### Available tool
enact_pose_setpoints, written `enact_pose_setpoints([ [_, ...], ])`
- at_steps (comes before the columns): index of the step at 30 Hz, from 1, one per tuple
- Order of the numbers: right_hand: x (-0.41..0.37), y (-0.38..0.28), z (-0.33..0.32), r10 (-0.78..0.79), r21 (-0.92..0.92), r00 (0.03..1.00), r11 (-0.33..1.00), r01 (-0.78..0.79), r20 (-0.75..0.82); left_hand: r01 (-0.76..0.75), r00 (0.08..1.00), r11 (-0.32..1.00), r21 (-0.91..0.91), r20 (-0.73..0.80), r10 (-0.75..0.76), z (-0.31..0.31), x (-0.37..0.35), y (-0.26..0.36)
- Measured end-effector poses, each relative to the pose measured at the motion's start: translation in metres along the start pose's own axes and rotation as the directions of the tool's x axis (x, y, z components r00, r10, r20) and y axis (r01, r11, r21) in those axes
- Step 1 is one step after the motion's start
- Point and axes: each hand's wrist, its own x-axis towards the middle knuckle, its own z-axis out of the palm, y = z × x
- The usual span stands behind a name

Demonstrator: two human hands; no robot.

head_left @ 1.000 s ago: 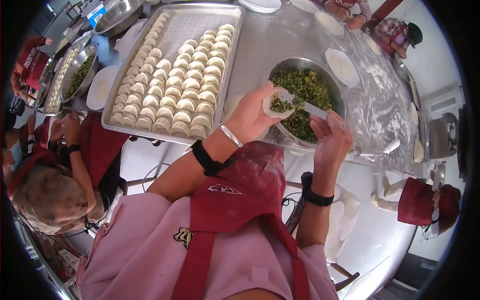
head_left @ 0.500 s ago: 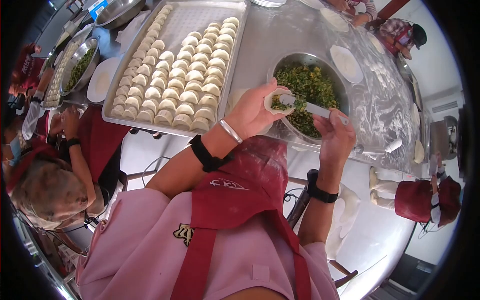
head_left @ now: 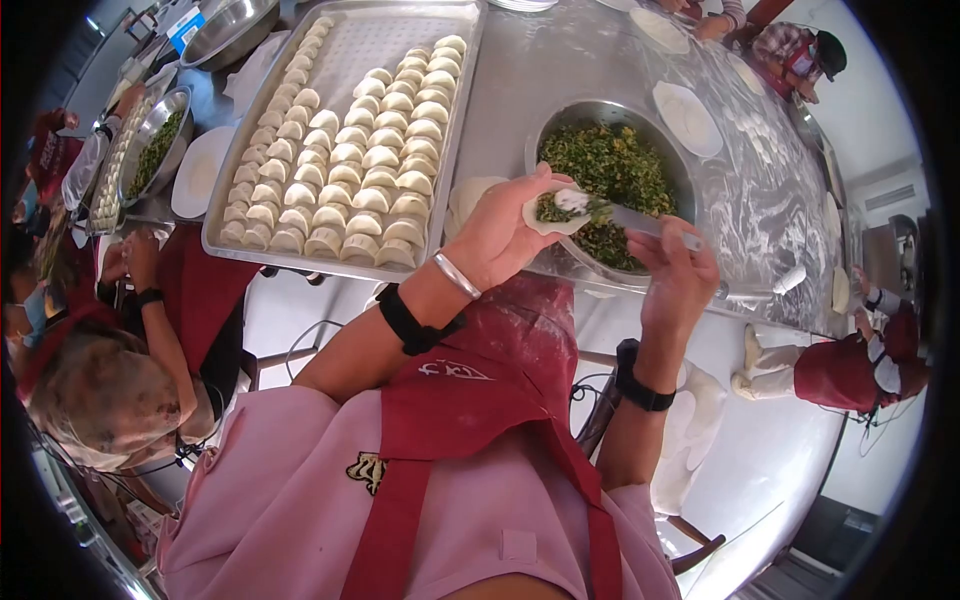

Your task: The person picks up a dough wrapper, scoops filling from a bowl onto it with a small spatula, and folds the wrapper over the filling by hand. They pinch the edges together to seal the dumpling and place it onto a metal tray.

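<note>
Ideally, with the left hand (head_left: 502,232) cradling the wrapper (head_left: 556,227) and the right hand (head_left: 675,262) gripping the spatula (head_left: 637,220), press the filling (head_left: 550,209) centrally, leaving the wrapper's edge clean.

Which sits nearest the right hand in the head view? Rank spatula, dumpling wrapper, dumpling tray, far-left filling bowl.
1. Spatula: in the right hand.
2. Dumpling wrapper: in the left hand.
3. Dumpling tray: to the left.
4. Far-left filling bowl: beyond the tray.

A blue and white box (head_left: 186,28) sits beside a big shiny bowl (head_left: 232,38). A person (head_left: 788,52) wears a black cap (head_left: 830,54).
</note>
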Motion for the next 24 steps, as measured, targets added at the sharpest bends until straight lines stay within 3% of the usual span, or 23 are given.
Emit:
enact_pose_setpoints([
  [2, -0.004, -0.010, -0.002, -0.139, -0.035, 0.989, 0.990, 0.137, -0.054, -0.024, 1.000, 0.999, -0.026, 0.011, 0.024, 0.000, -0.001, 0.000],
  [5, -0.011, -0.019, 0.003, -0.197, -0.139, 0.979, 0.972, 0.187, -0.058, -0.042, 0.999, 0.998, -0.046, 0.028, 0.044, -0.002, 0.002, -0.003],
  [11, -0.016, -0.010, 0.010, -0.203, -0.181, 0.979, 0.963, 0.199, -0.004, -0.066, 0.998, 0.998, -0.010, 0.024, 0.066, 0.001, -0.003, -0.004],
  [14, -0.016, -0.011, 0.004, -0.316, -0.387, 0.948, 0.879, 0.279, -0.034, -0.059, 0.998, 0.998, -0.025, 0.016, 0.059, -0.002, -0.003, -0.003],
  [20, -0.024, -0.022, 0.008, -0.257, -0.258, 0.964, 0.938, 0.232, -0.065, -0.052, 0.999, 0.998, -0.027, -0.006, 0.052, -0.003, -0.002, -0.001],
  [24, -0.025, -0.013, 0.007, -0.283, -0.282, 0.959, 0.923, 0.263, -0.032, -0.034, 0.999, 0.999, -0.011, -0.016, 0.034, -0.002, -0.004, -0.002],
])
